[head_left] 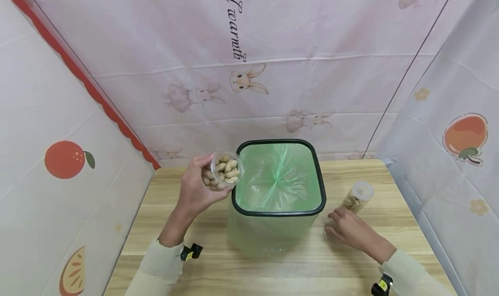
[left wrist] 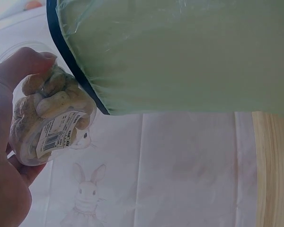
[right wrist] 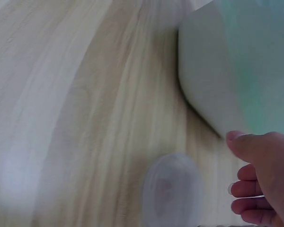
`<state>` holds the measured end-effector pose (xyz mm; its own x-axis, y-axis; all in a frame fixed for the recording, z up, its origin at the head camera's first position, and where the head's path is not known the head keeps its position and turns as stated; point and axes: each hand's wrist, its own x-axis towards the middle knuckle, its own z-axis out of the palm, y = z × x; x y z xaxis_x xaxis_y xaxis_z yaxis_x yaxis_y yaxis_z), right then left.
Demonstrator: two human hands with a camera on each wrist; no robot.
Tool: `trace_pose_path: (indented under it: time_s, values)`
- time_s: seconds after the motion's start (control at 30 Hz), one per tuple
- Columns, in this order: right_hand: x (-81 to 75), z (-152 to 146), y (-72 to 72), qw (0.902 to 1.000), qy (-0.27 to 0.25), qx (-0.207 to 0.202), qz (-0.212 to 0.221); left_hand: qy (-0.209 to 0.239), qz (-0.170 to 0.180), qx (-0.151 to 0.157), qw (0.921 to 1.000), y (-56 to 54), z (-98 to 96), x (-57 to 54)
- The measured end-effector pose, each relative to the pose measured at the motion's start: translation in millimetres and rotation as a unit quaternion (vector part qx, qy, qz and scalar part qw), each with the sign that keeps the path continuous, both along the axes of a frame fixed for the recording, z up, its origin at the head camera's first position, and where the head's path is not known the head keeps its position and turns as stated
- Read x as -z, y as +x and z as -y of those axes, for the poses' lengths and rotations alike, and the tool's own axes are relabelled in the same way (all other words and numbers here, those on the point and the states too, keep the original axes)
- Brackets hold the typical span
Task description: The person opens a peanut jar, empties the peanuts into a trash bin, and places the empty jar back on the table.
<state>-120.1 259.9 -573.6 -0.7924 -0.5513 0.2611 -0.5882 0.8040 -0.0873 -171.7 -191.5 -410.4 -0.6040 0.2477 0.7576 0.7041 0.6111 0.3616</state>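
Note:
My left hand (head_left: pixel 199 181) grips a clear plastic jar of peanuts (head_left: pixel 227 169), thumb and fingers around its side. The uncapped jar leans toward the left rim of a square bin (head_left: pixel 320 192) lined with a green plastic bag (head_left: pixel 273 179). In the left wrist view a barcode label (left wrist: pixel 59 135) shows on the jar. Low over the table right of the bin, my right hand (head_left: pixel 352 231) has loosely curled fingers, with nothing between them in the right wrist view. By its fingertips are a clear round lid (head_left: pixel 330 236) and a second, capped jar of peanuts (head_left: pixel 359 194).
The bin stands mid-table between the hands, its black rim well above the wooden tabletop (head_left: pixel 273 274). A printed cloth (head_left: pixel 312 84) hangs behind the table, with more cloth at both sides. A blurred translucent oval (right wrist: pixel 173 191) lies left of the fingers in the right wrist view.

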Motion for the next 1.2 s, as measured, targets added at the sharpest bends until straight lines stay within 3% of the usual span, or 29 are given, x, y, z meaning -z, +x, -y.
trace_pose_path:
  time_s: [0.3, 0.73, 1.2]
  values:
    - [-29.6, 7, -7.9, 0.9968, -0.031, -0.019, -0.071, 0.003, 0.009, 0.003, 0.9999, 1.4, -0.1, -1.1]
    - [-83.6, 11, -15.0, 0.9978, -0.031, 0.010, -0.059, -0.005, -0.008, 0.006, 0.9999, 0.6, 0.1, -0.4]
    - [-139.6, 7, -35.5, 0.9864, -0.038, -0.036, -0.156, -0.013, -0.010, 0.004, 0.9999, 0.4, -0.2, -2.2]
